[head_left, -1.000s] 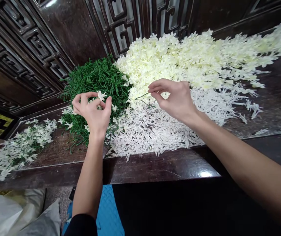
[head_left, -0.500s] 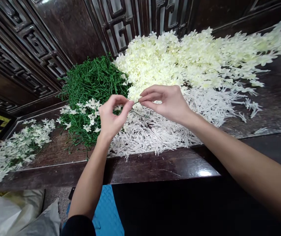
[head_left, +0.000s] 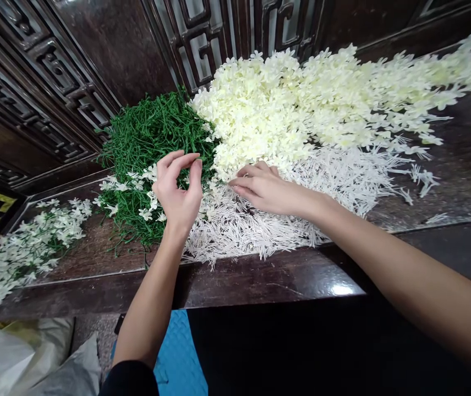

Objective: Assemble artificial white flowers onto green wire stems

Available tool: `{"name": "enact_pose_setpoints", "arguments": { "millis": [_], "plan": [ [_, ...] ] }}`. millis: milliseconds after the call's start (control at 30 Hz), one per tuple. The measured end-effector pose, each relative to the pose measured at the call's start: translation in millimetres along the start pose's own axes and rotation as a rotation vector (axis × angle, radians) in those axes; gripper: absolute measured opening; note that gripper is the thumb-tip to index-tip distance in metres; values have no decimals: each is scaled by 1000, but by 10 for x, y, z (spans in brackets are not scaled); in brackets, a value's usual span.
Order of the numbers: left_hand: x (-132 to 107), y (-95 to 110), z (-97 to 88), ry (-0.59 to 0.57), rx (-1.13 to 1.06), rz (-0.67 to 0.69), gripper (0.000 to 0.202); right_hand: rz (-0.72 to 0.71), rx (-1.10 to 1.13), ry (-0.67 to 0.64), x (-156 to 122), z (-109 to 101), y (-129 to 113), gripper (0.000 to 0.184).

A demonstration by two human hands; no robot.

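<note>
My left hand [head_left: 178, 190] hovers over the right edge of a heap of green plastic stems [head_left: 153, 132]. Its thumb and fingers are curled into a pinch, and whatever they hold is lost against the green. My right hand [head_left: 262, 191] lies low on a spread of thin white plastic pieces [head_left: 260, 225], where these meet a big pile of cream artificial flowers [head_left: 301, 104]. The fingers are pressed together with the tips down in the pieces, so I cannot see what they grip. A few finished flower sprigs [head_left: 136, 187] lie beside my left hand.
Everything lies on a dark polished wooden ledge [head_left: 260, 280] in front of carved dark wood panels [head_left: 54, 71]. A bunch of finished white sprigs [head_left: 29, 247] lies at the far left. White bags [head_left: 21, 357] and a blue mat [head_left: 178, 352] are on the floor below.
The hands met in the middle, then parted. My left hand drew back over the green stems. My right hand dropped from the air onto the white pieces.
</note>
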State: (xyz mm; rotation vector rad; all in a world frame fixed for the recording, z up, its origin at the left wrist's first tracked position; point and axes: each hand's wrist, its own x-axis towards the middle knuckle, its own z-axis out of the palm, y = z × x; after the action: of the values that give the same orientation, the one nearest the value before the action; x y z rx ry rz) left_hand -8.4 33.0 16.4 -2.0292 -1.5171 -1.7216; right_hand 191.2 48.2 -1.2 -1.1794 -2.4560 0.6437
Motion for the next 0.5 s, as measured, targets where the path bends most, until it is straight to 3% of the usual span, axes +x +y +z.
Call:
{"name": "enact_pose_setpoints", "arguments": {
  "millis": [67,167,333,500],
  "plan": [
    [-8,48,-7,20,-42,50,10,2,-5,-12,2,16,7,44],
    [-17,105,0,-44,-166,49,10,-8,17,25,19,0,4,39],
    [-13,98,35,-219,-373,-173,8,57,144,193,38,-72,-37,20],
    [-23,111,50,-387,-372,-295,8,121,379,360,29,-131,-93,12]
  ]
}}
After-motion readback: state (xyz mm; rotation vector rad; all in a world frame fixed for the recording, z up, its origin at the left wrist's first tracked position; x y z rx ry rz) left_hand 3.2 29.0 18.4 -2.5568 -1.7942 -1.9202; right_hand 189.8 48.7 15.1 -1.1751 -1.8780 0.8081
